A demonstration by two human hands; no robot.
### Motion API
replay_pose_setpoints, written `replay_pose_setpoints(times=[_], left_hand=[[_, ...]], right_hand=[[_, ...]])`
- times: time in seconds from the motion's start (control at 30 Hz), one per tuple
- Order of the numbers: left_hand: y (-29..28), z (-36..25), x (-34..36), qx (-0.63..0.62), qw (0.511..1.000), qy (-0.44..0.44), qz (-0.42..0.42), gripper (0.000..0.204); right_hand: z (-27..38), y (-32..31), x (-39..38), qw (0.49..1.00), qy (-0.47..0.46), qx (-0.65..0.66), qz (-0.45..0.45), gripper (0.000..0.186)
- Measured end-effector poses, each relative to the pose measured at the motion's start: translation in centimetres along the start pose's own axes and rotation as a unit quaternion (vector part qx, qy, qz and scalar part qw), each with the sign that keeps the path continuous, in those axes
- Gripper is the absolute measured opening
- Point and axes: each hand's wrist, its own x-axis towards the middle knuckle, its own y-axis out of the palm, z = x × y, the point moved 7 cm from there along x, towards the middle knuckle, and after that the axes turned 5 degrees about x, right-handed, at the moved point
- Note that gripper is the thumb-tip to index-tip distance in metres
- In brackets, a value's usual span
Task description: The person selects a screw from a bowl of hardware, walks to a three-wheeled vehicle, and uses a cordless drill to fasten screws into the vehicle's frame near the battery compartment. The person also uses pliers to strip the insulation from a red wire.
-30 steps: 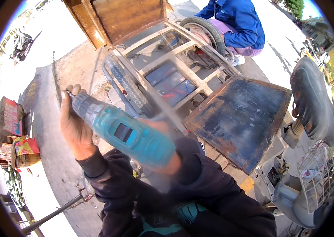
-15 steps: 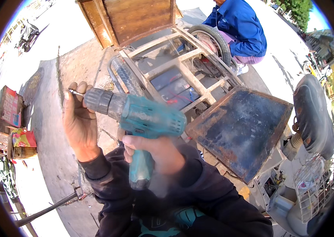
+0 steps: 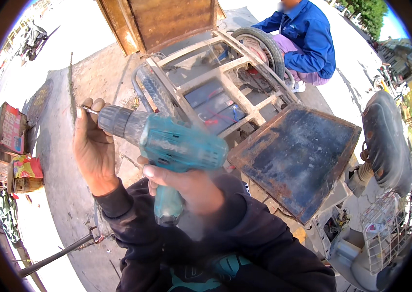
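A teal and black cordless drill (image 3: 181,143) points to the left in front of me, its battery end hanging down. My right hand (image 3: 186,187) is wrapped round its handle. From the dark chuck (image 3: 115,120) sticks a short, thin metal bit (image 3: 90,111). Thumb and fingers of my left hand (image 3: 94,153) pinch the bit near its tip; whether a screw sits on the end is too small to tell. Beyond the drill lies the frame (image 3: 206,80) of a cart, rusty and beige, with dark blocks (image 3: 213,104) and red and blue wires inside.
A rusty dark panel (image 3: 296,160) slants at the right, beside a black seat (image 3: 386,143) and a wire basket (image 3: 386,231). A raised brown board (image 3: 172,24) stands behind. A person in blue (image 3: 308,41) crouches by the wheel (image 3: 259,46). A dark bar (image 3: 60,255) lies lower left.
Both my hands and the drill have shifted slightly left, the bit still between my left fingers. The person in blue has straightened a little and moved right.
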Motion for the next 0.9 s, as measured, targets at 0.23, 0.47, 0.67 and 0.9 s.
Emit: replay_pose_setpoints(times=[0.23,0.47,0.67,0.9], left_hand=[[0.0,-0.1,0.1,0.005,0.999,0.003,0.033,0.031],[0.6,-0.6,-0.3,0.012,1.0,0.016,0.024,0.036],[1.3,-0.9,-0.5,-0.013,0.998,0.015,0.056,0.036],[1.4,-0.7,-0.7,-0.012,0.999,0.01,0.028,0.038]], right_hand=[[-0.5,0.0,0.5,0.993,0.027,0.102,0.058,0.024],[-1.5,0.3,0.7,0.977,0.084,0.187,0.06,0.027],[-2.0,0.2,0.7,0.971,0.102,0.197,0.084,0.025],[-1.9,0.3,0.8,0.969,0.084,0.215,0.084,0.023]])
